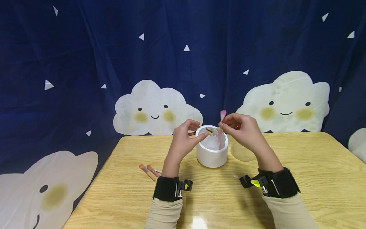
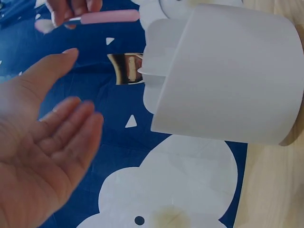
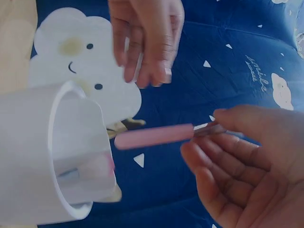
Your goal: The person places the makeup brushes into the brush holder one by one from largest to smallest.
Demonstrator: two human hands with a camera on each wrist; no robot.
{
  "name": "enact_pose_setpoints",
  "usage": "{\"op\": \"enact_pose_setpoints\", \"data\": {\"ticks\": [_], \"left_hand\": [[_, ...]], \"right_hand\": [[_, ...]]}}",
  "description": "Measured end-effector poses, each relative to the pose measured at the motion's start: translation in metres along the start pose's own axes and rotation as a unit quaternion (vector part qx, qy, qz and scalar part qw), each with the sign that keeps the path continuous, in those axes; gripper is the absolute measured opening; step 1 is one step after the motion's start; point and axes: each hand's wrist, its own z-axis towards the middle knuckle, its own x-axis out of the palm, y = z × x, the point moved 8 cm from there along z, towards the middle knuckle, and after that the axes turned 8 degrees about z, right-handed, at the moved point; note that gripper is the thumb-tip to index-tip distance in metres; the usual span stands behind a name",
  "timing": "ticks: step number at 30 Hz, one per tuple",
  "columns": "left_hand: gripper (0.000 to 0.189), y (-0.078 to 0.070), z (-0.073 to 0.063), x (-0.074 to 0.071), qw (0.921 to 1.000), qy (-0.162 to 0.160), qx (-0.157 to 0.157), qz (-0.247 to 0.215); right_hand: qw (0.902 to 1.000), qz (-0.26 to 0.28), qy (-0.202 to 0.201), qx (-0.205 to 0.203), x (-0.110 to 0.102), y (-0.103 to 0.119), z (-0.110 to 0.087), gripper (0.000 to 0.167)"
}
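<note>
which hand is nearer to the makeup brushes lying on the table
Left: the left hand is at the white container, above and right of the makeup brushes; the right hand is farther right, pinching a pink-handled brush.

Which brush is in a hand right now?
The pink-handled brush pinched in the right hand; another brush is inside the white holder, and the orange-tipped brushes lie on the table.

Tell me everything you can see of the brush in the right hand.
The brush is slim, with a smooth pink handle, a shiny, metal-looking collar and bristles pale below and pink at the tip. The right hand pinches it around the collar, bristles up, handle pointing down toward the white container; whether they touch is unclear.
</note>
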Motion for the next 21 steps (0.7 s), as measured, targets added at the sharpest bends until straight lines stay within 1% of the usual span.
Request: {"op": "enact_pose_setpoints", "data": {"ticks": [3,7,9,12,14,18,21], "left_hand": [[0.057,0.007,-0.001,0.005,0.9986,0.021,-0.029,0.039],[0.074,0.016,-0.004,0.014,0.9923,0.058,-0.064,0.089],[0.080,0.020,-0.005,0.019,0.9891,0.076,-0.077,0.099],[0.087,0.024,-0.006,0.025,0.9856,0.098,-0.085,0.109],[0.088,0.026,-0.006,0.029,0.9854,0.106,-0.079,0.108],[0.077,0.022,-0.005,0.036,0.9877,0.111,-0.040,0.103],[0.071,0.018,-0.005,0.040,0.9875,0.111,-0.016,0.110]], "right_hand": [[0.9995,-0.030,-0.009,0.007,-0.006,-0.002,0.000,0.016],[0.9984,-0.052,-0.011,0.021,-0.007,-0.005,-0.001,0.016],[0.9979,-0.057,-0.008,0.030,-0.005,-0.007,-0.001,0.017],[0.9970,-0.064,0.000,0.043,-0.002,-0.012,-0.001,0.018],[0.9967,-0.065,0.007,0.047,0.002,-0.015,-0.001,0.018],[0.9962,-0.071,0.015,0.047,0.007,-0.019,0.000,0.016],[0.9963,-0.072,0.016,0.046,0.009,-0.019,0.000,0.015]]}}
